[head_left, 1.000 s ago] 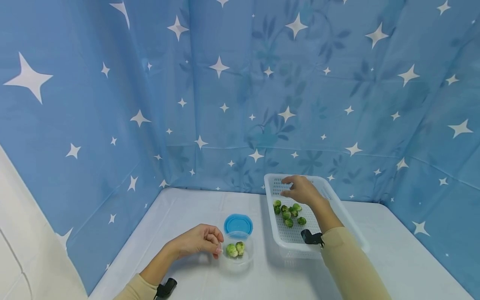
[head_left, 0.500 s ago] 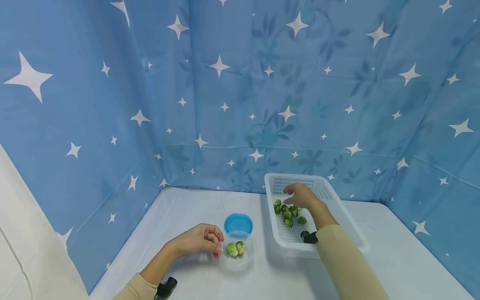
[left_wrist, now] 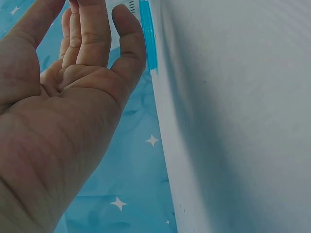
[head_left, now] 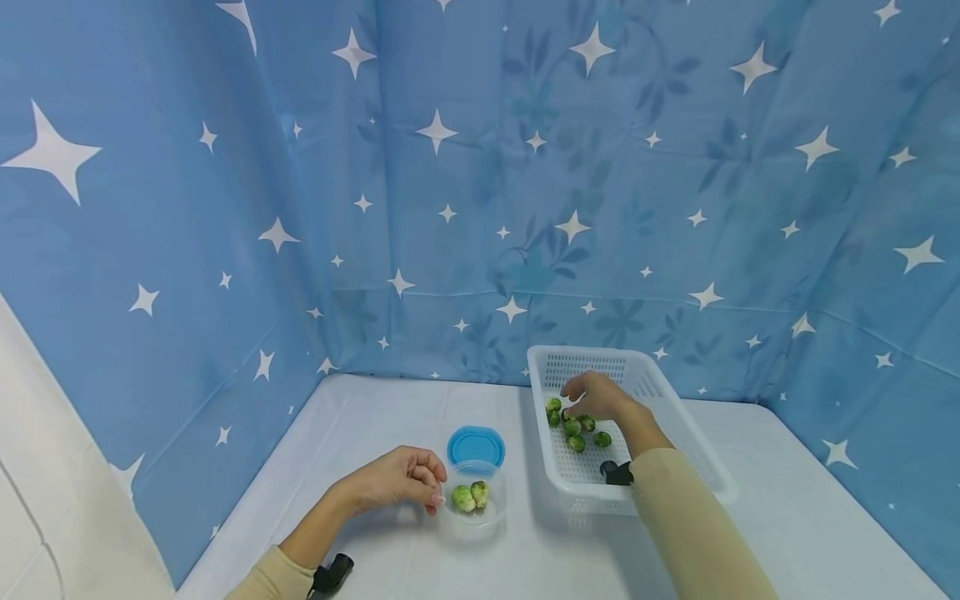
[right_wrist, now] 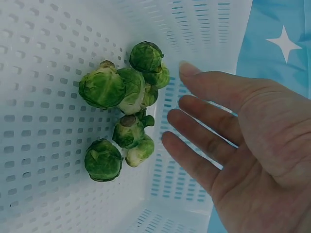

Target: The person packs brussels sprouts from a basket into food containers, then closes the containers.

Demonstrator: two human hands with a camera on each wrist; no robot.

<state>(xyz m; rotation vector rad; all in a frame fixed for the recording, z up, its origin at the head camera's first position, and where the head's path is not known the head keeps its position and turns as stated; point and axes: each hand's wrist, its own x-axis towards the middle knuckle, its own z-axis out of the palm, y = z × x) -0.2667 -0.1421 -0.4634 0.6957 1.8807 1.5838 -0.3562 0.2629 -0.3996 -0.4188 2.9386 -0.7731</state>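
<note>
Two Brussels sprouts [head_left: 463, 499] lie in a small clear plastic tub [head_left: 495, 518] on the table. At the tub's left rim, my left hand [head_left: 393, 481] pinches the edge with thumb and fingertips; the left wrist view cuts those fingertips off. My right hand [head_left: 600, 396] hovers inside the white basket [head_left: 555, 471], thumb and fingers apart, holding nothing. Below it sits a cluster of several Brussels sprouts [right_wrist: 129, 131], some partly hidden in the head view. In the right wrist view, the fingertips are close to the cluster but apart from it.
A blue lid [head_left: 477, 445] lies flat just behind the tub. The basket's perforated walls rise around the right hand. A white cloth [head_left: 390, 417] covers the table. Blue star-patterned curtains [head_left: 480, 208] stand at the back and sides.
My right hand has moved down and slightly nearer to the sprouts in the basket. The left hand and the tub have stayed in place.
</note>
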